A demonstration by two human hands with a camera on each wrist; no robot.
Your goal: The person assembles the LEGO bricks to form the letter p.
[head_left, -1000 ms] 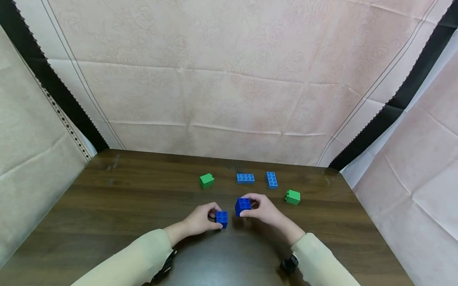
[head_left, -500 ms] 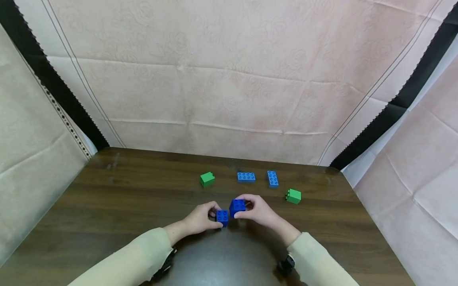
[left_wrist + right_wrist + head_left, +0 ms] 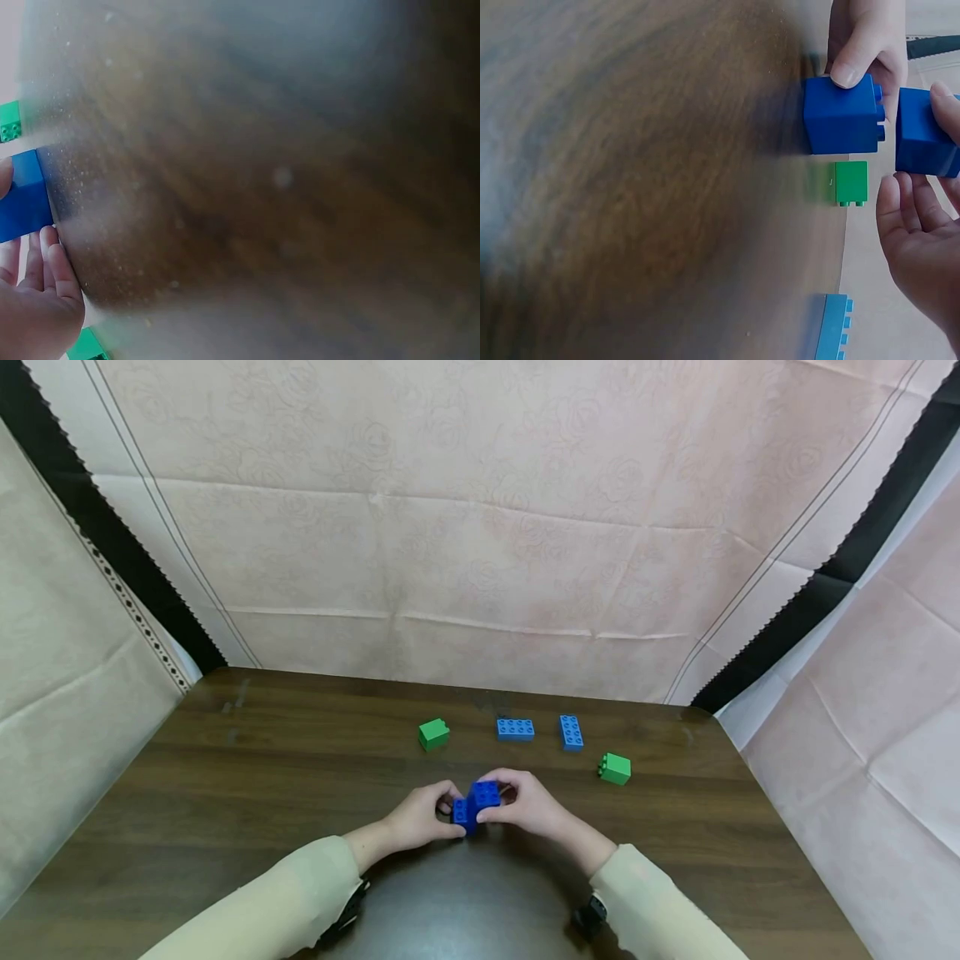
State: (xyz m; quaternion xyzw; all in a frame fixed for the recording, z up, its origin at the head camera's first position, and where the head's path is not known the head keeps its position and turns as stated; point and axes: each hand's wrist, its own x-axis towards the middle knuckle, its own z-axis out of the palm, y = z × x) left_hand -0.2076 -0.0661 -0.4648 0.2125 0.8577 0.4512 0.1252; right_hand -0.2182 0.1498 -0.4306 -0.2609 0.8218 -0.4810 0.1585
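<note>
Near the middle of the table, my left hand [image 3: 417, 818] grips a dark blue toy building brick [image 3: 460, 812] between thumb and fingers, low at the tabletop. In the right wrist view that brick [image 3: 840, 116] has its studs pointing up, away from the table. My right hand [image 3: 531, 805] pinches a second dark blue brick [image 3: 487, 792] by its sides. It is held just above the first one's studs, with a narrow gap between them in the right wrist view, and hides part of the lower brick in the head view.
Beyond the hands on the dark wooden table [image 3: 285, 752] lie two lighter blue bricks, one crosswise [image 3: 515, 730] and one lengthwise [image 3: 571, 732]. A green brick [image 3: 433, 735] is to their left, another green brick [image 3: 615, 768] to their right. Pale cloth [image 3: 450, 568] hangs behind the table.
My right hand has moved left with its blue brick, from a spot apart to over the brick in my left hand. The left hand has stayed almost still.
</note>
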